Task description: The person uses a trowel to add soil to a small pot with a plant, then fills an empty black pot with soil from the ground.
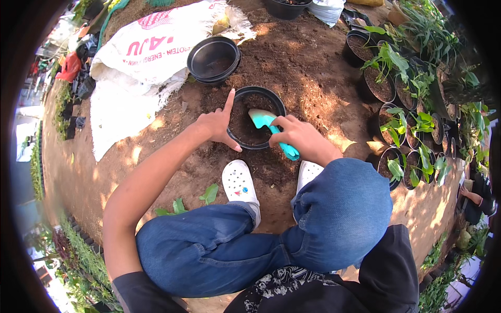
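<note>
A round black plastic pot [280, 102] stands on the soil in front of my feet, with dark soil [244, 127] inside. My left hand [220, 124] rests at the pot's left side, thumb and forefinger spread along its rim. In my right hand [294, 135] is a turquoise hand trowel [289, 150], gripped by its handle. The trowel's soil-dusted blade lies inside the pot, over the soil. Just behind and to the left sit nested empty black pots [214, 60].
A white woven sack [129, 86] lies at the left. Potted leafy plants [385, 125] crowd the right side. Another black pot [287, 9] is at the top. My white clogs [238, 182] are close below the pot. A person [477, 195] is at the far right.
</note>
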Tool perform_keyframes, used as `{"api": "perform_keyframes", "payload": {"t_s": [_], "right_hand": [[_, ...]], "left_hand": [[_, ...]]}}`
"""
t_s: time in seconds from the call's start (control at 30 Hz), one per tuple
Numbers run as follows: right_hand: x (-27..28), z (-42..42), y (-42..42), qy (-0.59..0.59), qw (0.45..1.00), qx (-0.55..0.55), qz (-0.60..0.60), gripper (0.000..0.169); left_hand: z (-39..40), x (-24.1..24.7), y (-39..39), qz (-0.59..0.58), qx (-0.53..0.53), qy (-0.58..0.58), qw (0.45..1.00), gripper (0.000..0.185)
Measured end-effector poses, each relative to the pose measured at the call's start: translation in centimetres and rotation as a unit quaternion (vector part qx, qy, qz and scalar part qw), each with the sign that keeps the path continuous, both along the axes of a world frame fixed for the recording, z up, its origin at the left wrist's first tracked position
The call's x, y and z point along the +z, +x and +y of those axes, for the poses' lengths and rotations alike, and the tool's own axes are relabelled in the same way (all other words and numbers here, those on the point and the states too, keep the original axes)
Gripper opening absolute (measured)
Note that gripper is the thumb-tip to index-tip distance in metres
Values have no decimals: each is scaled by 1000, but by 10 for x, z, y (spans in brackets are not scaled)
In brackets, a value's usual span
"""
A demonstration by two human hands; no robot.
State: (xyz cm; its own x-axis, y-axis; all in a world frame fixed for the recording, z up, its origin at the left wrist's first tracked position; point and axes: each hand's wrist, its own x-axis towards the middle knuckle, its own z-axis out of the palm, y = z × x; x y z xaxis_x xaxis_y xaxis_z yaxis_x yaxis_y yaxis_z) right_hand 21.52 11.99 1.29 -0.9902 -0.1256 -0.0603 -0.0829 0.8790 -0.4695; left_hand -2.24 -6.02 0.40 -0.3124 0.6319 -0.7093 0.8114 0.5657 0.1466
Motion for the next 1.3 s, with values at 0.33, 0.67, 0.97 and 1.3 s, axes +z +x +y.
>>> {"api": "perform_keyframes", "payload": {"t_s": [0.33,0.67,0.97,1.3], "right_hand": [[15,24,-6,-301,953,-17,-38,16],[17,16,-1,-205,979,6,0,20],[-8,12,-5,-253,961,-110,17,21],[0,16,-2,-400,904,-142,-46,21]], "left_hand": [[-1,-1,1,3,5,-2,1000,178],[-8,-9,-3,-1,6,18,1000,178],[1,-14,-5,-10,4,12,1000,180],[-4,-16,-7,-20,8,40,999,180]]}}
